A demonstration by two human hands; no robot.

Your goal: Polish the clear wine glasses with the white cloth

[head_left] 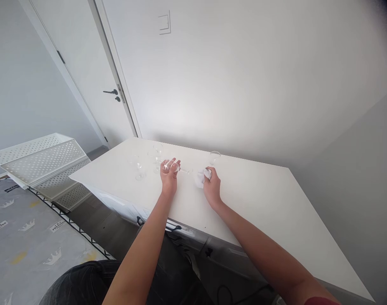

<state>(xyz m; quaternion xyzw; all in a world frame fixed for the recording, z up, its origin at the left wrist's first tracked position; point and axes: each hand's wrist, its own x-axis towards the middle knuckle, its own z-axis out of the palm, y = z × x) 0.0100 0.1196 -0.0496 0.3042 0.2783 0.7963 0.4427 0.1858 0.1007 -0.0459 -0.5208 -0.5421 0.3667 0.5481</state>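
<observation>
My left hand (170, 176) is closed around the bowl of a clear stemmed glass (184, 170), which lies sideways with its stem and foot pointing right. To the right of that foot, my right hand (212, 185) grips a crumpled white cloth or tissue (200, 177); which of these it is I cannot tell. The cloth is apart from the glass. Left of my left hand, another stemmed glass (140, 169) stands upright on the white cabinet top (260, 203), with more clear glasses (154, 156) behind it. Beyond my right hand stands one more glass (215, 157).
A white wall (244, 84) rises along the cabinet's back edge. At the left are a door with a dark handle (112, 92), perforated white metal panels (43, 156) and a grey patterned bed cover (31, 237). Dark clips (176, 228) sit along the cabinet's front.
</observation>
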